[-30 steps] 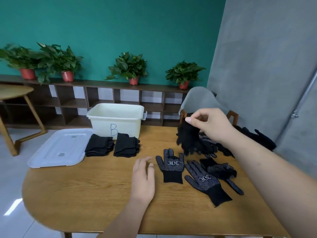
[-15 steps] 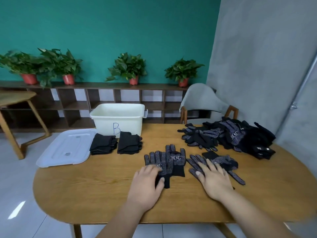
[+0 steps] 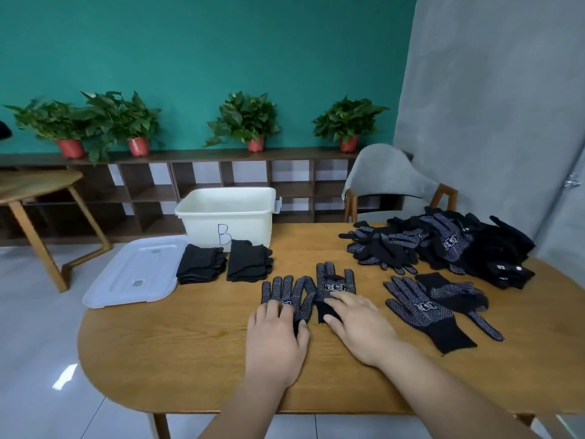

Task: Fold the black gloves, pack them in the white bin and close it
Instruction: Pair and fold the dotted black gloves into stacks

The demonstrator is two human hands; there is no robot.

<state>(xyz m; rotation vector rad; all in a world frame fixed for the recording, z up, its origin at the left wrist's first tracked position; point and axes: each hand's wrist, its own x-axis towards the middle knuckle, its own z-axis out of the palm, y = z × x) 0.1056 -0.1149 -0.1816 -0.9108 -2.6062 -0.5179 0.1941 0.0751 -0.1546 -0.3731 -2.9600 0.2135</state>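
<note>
While our left hand [image 3: 276, 340] presses flat on one dotted glove [image 3: 286, 288], our right hand [image 3: 361, 327] lies spread on the neighbouring glove [image 3: 336, 282].

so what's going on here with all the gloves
A person works at a wooden table. The left hand and right hand press flat on two dotted gloves laid side by side, seemingly ready for folding. Two folded bundles sit in front of the open white bin; its lid lies beside it. A loose pair and a big pile of gloves wait on the right.
</note>
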